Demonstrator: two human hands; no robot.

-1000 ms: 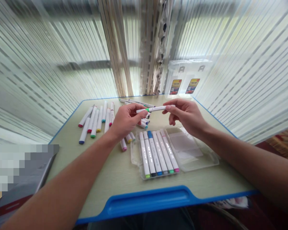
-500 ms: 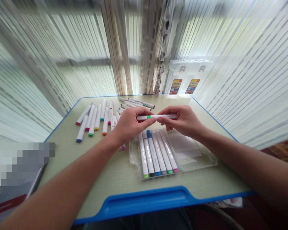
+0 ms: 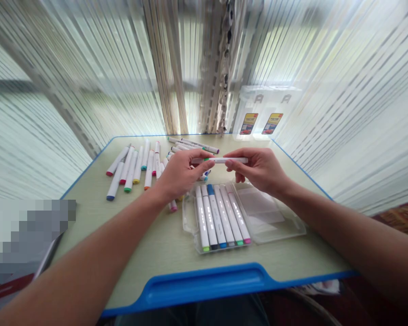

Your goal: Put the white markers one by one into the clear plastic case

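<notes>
A white marker [image 3: 220, 160] with a green band lies level between my two hands, above the table. My left hand [image 3: 182, 172] pinches its left end, around the band. The fingers of my right hand [image 3: 258, 165] are closed on the right end. Just below sits an open clear plastic case [image 3: 200, 248] with a row of several white markers [image 3: 221, 217], their end caps in different colours. Its transparent lid [image 3: 275, 217] is folded out to the right. Loose markers partly hidden by my left hand lie behind and beside it.
Several loose white markers [image 3: 132, 170] with coloured ends are scattered at the left of the table [image 3: 149, 253]. More markers [image 3: 200, 146] lie at the back. Two clear cases [image 3: 258, 113] stand upright at the far right edge. A blue rim [image 3: 204, 283] borders the table.
Both hands have lifted the marker slightly. My left thumb and fingers have moved a little left along it, and the hands are farther apart. The markers in the case have stayed put.
</notes>
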